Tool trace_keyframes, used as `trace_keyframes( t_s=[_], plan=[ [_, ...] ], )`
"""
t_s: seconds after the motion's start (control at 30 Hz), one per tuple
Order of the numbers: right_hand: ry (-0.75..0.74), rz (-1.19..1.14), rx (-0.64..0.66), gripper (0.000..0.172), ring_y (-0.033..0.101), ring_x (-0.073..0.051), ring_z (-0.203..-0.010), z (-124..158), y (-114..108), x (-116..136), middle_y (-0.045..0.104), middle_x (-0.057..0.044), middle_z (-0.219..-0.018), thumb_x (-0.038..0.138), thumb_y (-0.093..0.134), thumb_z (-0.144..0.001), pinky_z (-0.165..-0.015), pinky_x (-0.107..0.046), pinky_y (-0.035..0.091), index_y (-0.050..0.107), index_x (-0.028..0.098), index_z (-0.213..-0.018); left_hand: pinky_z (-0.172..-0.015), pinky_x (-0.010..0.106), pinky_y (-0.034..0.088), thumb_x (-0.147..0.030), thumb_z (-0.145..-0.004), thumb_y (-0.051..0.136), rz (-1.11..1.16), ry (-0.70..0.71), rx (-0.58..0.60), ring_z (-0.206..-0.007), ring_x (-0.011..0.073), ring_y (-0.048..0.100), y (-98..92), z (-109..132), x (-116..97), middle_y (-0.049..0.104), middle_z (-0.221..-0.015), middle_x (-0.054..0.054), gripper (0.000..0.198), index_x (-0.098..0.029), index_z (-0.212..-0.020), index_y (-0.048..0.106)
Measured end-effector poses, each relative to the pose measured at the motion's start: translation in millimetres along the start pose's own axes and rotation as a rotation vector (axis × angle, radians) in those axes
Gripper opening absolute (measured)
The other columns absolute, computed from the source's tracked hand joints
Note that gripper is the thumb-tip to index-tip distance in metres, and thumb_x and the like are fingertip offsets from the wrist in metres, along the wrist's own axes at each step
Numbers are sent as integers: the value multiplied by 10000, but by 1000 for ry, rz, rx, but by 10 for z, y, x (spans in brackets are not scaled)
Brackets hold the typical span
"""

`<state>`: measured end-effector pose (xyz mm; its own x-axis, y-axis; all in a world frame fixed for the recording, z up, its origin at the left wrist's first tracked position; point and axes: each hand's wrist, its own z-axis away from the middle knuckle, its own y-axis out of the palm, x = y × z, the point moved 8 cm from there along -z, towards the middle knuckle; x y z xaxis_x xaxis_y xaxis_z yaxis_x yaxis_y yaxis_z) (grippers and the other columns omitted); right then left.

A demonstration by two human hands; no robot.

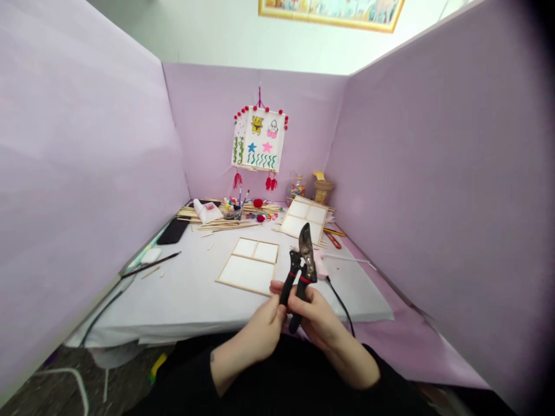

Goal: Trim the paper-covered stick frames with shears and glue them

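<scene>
Both my hands grip a pair of black-handled pruning shears (pixel 307 257), held upright over the table's front edge with the metal blade pointing up. My left hand (pixel 266 323) closes round the left handle, and my right hand (pixel 318 315) wraps the right handle. The two handles stand apart. Just beyond my left hand lies a flat wooden stick frame (pixel 247 259), divided by crossbars into one large and two small panes. A pink glue gun (pixel 319 266) with a black cord rests behind the shears, partly hidden by them.
Against the back hang a painted paper lantern (pixel 262 138) and below it piles of wooden sticks (pixel 229 225). A second frame (pixel 306 215) leans at the back right. On the left lie a black phone (pixel 173 231) and a dark brush (pixel 151 265). Lilac walls (pixel 411 173) enclose the table.
</scene>
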<state>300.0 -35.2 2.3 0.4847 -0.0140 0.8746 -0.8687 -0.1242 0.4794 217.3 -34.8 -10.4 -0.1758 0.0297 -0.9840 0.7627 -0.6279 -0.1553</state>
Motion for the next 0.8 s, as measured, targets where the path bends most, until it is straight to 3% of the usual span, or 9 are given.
trace_keyframes(
  t_s=[0.1,0.2,0.23,0.3,0.37,0.47,0.53,0.63,0.8],
  plan=[
    [60,16,-60,539,625,-259,-783,9,-78,-68,627,-99,-797,567,948,-668,-673,-264,534,749,112,-880,-899,368,458,-289,-936,369,-221,108,-6,-1014,245,615,-41,41,-162,662,-1136,147,357,-163,-1205,568],
    [59,42,-157,597,633,-276,-791,-1,-222,-17,622,-101,-764,622,942,-614,-704,-284,548,733,104,-826,-888,336,457,-268,-895,425,-433,143,95,-994,233,627,-221,22,-242,697,-1097,107,287,-190,-1065,642],
    [58,53,-204,627,640,-290,-799,-5,-294,15,631,-112,-796,639,946,-579,-716,-303,556,721,107,-822,-885,330,453,-289,-888,441,-522,144,75,-979,234,628,-389,-15,-254,709,-1055,99,262,-194,-992,663],
    [41,93,-315,681,648,-310,-804,-7,-470,98,639,-136,-848,664,950,-515,-706,-314,564,695,106,-811,-891,340,441,-326,-895,427,-745,87,-185,-980,248,621,-961,-113,-276,704,-1024,122,286,-174,-944,664],
    [0,162,-403,720,650,-322,-813,-4,-644,189,640,-154,-854,688,937,-496,-681,-308,563,689,97,-824,-880,348,436,-313,-890,420,-1000,-81,-368,-1002,265,619,-1510,-211,-213,693,-1038,148,287,-158,-942,656],
    [-63,254,-454,736,645,-346,-847,1,-835,280,645,-169,-867,719,895,-529,-703,-340,559,699,90,-858,-800,350,457,-356,-876,447,-1126,-287,-402,-946,284,655,-1999,-381,-45,706,-1018,173,321,-139,-981,660],
    [-87,296,-458,725,646,-358,-844,6,-915,321,649,-170,-856,727,877,-550,-709,-359,554,707,94,-858,-757,351,465,-378,-873,447,-1141,-338,-387,-904,296,673,-2111,-490,39,723,-961,186,353,-125,-971,673],
    [-123,353,-460,726,645,-376,-843,26,-1000,423,652,-167,-830,737,879,-544,-685,-359,545,726,95,-844,-771,345,467,-322,-867,436,-1169,-380,-383,-949,305,680,-2124,-590,122,728,-986,213,350,-108,-960,697],
    [-195,493,-520,679,637,-379,-858,106,-1229,648,657,-159,-839,713,873,-583,-710,-367,534,754,98,-846,-807,355,470,-234,-858,389,-1198,-406,-386,-1010,326,674,-2110,-503,184,711,-1039,266,384,-62,-957,718]
  ],
)
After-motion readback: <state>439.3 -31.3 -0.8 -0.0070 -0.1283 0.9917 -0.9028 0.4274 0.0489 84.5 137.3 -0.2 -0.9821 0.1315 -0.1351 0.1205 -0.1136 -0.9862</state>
